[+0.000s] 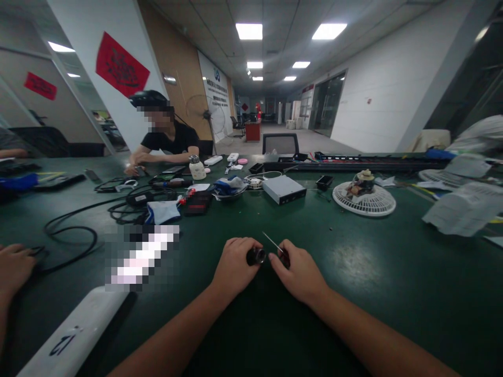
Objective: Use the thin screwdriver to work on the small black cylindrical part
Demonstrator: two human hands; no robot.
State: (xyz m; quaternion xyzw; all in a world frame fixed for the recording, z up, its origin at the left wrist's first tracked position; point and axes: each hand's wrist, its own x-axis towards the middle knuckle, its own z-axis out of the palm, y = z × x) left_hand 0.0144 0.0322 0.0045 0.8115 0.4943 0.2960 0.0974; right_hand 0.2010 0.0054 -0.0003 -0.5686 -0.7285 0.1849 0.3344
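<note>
My left hand (234, 262) is closed around a short dark cylinder (257, 256) with a round, shiny ring at the end facing me. Close beside it, my right hand (301, 269) grips a screwdriver (272, 241) by its dark handle. The thin metal shaft points up and left, above the cylinder and apart from it. Both hands are just over the green table (267, 335). My right fingers partly cover the screwdriver's handle.
Beyond my hands lie a grey disc drive (283, 189) and a white fan grille with a motor (364, 199). Cables (94, 241) and a white numbered device (74, 330) lie left. A co-worker (165, 133) sits across; another person's hand (15, 267) rests at far left.
</note>
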